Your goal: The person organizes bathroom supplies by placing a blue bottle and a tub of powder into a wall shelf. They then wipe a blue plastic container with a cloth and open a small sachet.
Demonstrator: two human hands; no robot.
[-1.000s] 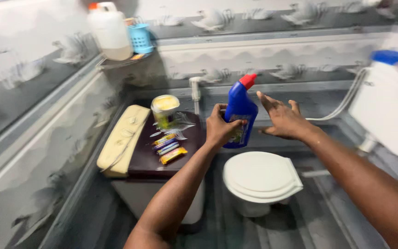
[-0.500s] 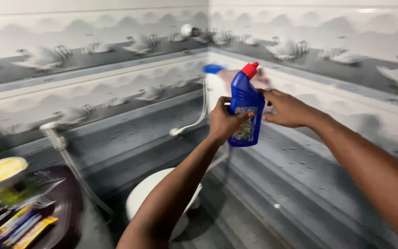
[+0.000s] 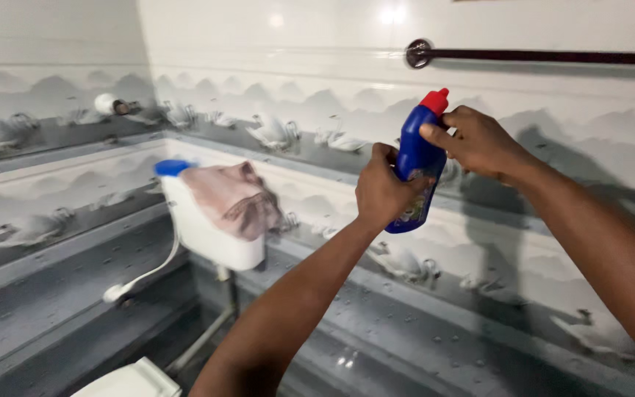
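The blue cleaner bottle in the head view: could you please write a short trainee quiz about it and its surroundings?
1. True or false: the left hand grips the blue cleaner bottle around its body.
2. Where are the right hand's fingers? A on the white cistern; B just below the red cap; C on the dark towel rail.
3. What lies draped over the cistern?

Key: 1 true; 2 B; 3 a pinkish cloth.
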